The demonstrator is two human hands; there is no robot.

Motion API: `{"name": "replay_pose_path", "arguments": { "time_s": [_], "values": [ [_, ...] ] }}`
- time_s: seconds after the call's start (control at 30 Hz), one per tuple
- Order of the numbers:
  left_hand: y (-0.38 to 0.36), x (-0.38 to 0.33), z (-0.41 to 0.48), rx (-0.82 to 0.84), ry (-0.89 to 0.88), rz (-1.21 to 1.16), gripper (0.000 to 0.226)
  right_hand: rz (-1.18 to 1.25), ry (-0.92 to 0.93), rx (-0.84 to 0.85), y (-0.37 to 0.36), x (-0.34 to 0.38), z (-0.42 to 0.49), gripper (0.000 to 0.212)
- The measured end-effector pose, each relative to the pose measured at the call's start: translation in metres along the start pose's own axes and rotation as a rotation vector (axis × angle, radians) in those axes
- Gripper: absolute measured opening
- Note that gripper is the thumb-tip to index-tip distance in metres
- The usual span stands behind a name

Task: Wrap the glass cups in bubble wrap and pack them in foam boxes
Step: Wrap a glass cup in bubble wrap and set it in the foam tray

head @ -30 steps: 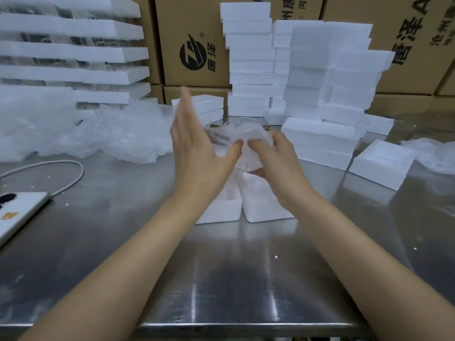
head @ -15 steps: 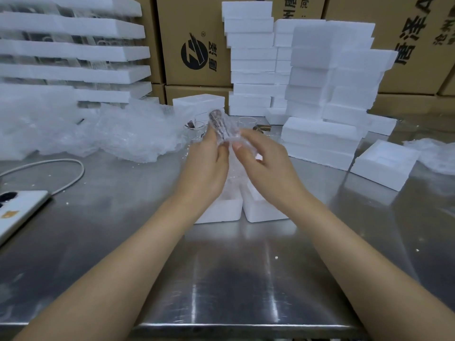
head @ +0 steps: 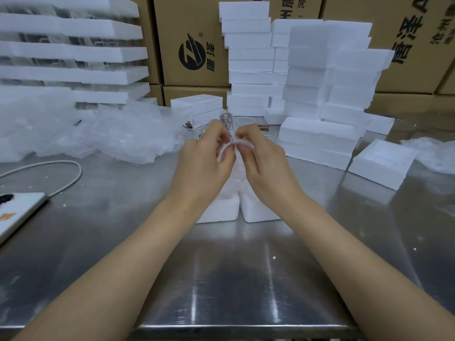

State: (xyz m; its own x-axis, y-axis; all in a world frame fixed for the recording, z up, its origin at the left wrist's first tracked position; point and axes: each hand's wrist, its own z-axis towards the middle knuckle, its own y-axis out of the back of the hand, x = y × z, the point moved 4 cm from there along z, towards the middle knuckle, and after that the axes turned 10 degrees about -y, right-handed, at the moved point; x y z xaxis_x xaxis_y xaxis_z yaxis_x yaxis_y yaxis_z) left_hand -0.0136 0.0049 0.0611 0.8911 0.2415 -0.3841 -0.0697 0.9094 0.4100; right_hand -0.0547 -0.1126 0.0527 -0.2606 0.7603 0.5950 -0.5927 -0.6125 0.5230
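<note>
"Bubble-wrapped glass cup (head: 227, 126): position?"
"Held between my hands, over two open foam boxes (head: 219, 209) on the steel table (head: 221, 279); whether its base touches them, I cannot tell."
"Hands?"
"Left hand (head: 204, 159) and right hand (head: 262, 159) both curl, fingertips pinching the wrap's gathered top."
"Cup itself visible?"
"Mostly hidden by wrap and fingers. Bare glass cups (head: 193, 129) stand just behind my hands; loose bubble wrap (head: 128, 137) lies at left, foam stacks (head: 320, 99) at right. Phone (head: 17, 212) lies at the table's near left edge."
</note>
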Motion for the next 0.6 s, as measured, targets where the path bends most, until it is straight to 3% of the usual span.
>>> {"name": "replay_pose_path", "arguments": {
  "time_s": [0.23,0.37,0.47,0.53,0.6],
  "values": [
    [-0.0039,-0.0036,-0.0036,0.033,-0.097,0.152,0.024,0.038,-0.005,-0.069,-0.0005,-0.0017,-0.0001,0.016],
    [-0.0005,0.0005,-0.0005,-0.064,0.089,-0.097,0.022,0.179,-0.211,-0.059,0.0022,-0.0048,0.0018,0.027],
    [-0.0033,0.0031,0.0009,0.008,0.105,-0.046,0.009,0.127,-0.217,-0.051,0.0048,-0.0015,0.0029,0.035],
    [-0.0014,0.0012,0.0014,0.033,0.017,0.064,0.028,0.084,-0.186,-0.022,0.0056,-0.0005,0.0028,0.023],
    [-0.0002,-0.0002,0.0020,0.069,-0.035,0.134,0.037,0.037,-0.187,0.019,0.0049,-0.0031,0.0033,0.024]
  ]
}}
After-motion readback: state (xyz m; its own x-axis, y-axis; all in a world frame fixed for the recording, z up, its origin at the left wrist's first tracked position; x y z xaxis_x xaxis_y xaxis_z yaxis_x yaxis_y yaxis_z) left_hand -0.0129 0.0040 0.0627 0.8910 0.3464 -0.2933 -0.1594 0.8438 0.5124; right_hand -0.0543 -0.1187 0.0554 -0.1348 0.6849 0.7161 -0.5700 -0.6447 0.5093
